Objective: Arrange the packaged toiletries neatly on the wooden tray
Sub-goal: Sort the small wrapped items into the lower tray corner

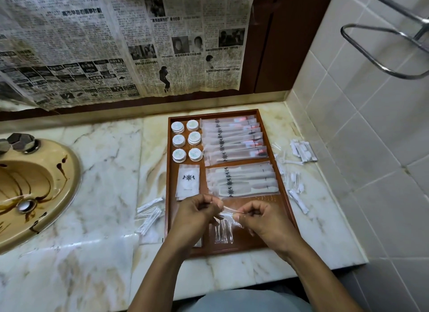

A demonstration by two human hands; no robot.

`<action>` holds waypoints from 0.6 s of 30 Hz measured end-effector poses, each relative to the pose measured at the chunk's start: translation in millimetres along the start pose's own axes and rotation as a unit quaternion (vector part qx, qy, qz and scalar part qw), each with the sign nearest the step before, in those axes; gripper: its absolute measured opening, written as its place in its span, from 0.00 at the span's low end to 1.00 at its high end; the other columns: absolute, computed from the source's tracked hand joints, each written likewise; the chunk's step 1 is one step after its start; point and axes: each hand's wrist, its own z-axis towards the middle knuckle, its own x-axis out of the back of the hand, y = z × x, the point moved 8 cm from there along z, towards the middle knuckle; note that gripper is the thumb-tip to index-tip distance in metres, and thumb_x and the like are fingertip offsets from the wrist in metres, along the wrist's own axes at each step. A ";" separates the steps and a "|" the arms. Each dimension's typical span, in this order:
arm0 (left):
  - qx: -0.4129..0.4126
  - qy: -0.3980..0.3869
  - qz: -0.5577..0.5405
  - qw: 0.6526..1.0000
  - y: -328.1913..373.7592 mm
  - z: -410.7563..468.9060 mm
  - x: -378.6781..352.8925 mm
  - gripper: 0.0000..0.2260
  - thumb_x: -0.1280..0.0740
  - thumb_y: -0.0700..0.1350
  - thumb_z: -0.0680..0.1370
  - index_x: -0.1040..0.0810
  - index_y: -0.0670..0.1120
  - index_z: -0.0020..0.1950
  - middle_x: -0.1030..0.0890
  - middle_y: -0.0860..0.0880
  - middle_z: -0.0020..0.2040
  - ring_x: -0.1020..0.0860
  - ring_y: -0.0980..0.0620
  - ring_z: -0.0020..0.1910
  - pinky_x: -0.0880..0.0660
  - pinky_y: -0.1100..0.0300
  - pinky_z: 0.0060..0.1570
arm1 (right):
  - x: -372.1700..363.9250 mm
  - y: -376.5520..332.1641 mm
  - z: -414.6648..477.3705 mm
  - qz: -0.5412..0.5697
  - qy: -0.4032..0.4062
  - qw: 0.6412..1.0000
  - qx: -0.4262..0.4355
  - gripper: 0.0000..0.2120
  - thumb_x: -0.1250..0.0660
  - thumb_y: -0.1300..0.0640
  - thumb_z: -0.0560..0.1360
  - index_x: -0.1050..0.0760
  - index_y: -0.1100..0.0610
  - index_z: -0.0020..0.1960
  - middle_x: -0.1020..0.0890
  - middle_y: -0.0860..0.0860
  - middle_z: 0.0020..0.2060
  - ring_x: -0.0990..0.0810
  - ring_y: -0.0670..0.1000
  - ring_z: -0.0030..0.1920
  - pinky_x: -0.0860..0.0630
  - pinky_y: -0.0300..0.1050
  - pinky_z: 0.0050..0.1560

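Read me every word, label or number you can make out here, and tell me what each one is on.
Newspaper on the wall: Chinese print, too blurred to quote.
White sachet on the wooden tray: dark emblem, a text line too small to read.
Toothbrush packets and comb packets: emblems only, nothing legible.
Round lids: faint print, unreadable.

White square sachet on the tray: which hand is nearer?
Left. The left hand is just this side of the sachet; the right hand is farther to its right.
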 end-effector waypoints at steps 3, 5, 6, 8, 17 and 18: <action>0.008 0.047 -0.073 0.996 0.7 -1.0 0.0 0.03 0.26 0.34 0.76 0.15 0.39 0.48 0.14 0.40 0.42 0.17 0.48 0.39 0.19 0.54 0.42 | 0.1 0.7 1.8 0.016 -0.008 1.000 0.003 0.04 0.23 0.58 0.72 0.17 0.56 0.43 0.18 0.54 0.33 0.26 0.50 0.31 0.27 0.46 0.36; 0.013 0.080 -0.121 0.989 -1.1 -4.4 -1.1 0.05 0.26 0.33 0.75 0.15 0.39 0.49 0.14 0.41 0.42 0.17 0.47 0.39 0.19 0.55 0.43 | 1.1 1.0 4.0 0.010 -0.009 1.000 0.004 0.04 0.23 0.57 0.72 0.17 0.55 0.42 0.18 0.56 0.33 0.25 0.50 0.31 0.27 0.48 0.37; 0.006 0.088 -0.131 0.987 -0.5 -5.6 -1.5 0.06 0.27 0.32 0.75 0.16 0.39 0.50 0.14 0.41 0.41 0.17 0.48 0.39 0.19 0.58 0.42 | 1.3 1.2 5.4 0.005 -0.010 1.000 0.003 0.04 0.23 0.56 0.72 0.17 0.54 0.42 0.18 0.56 0.33 0.25 0.50 0.31 0.27 0.48 0.37; -0.015 0.090 -0.137 0.986 2.1 -6.3 -2.3 0.08 0.27 0.29 0.74 0.16 0.39 0.50 0.13 0.43 0.43 0.16 0.50 0.42 0.19 0.63 0.43 | 2.4 2.4 7.3 0.006 -0.009 1.000 -0.001 0.04 0.23 0.58 0.72 0.17 0.55 0.42 0.18 0.56 0.33 0.25 0.51 0.31 0.27 0.48 0.36; -0.367 0.073 0.322 0.870 36.4 -20.7 -9.5 0.15 0.22 0.44 0.73 0.17 0.53 0.57 0.22 0.54 0.62 0.24 0.55 0.63 0.31 0.62 0.63 | 9.3 10.4 12.7 0.191 0.016 0.979 -0.064 0.04 0.29 0.70 0.74 0.21 0.66 0.48 0.22 0.58 0.31 0.31 0.50 0.25 0.34 0.42 0.27; -0.389 0.060 0.377 0.838 32.5 -20.4 -14.9 0.16 0.22 0.47 0.72 0.18 0.54 0.58 0.24 0.54 0.64 0.26 0.53 0.65 0.31 0.56 0.64 | 10.0 11.6 13.7 0.207 0.019 0.975 -0.076 0.04 0.31 0.71 0.74 0.23 0.66 0.48 0.23 0.58 0.30 0.31 0.50 0.24 0.35 0.42 0.27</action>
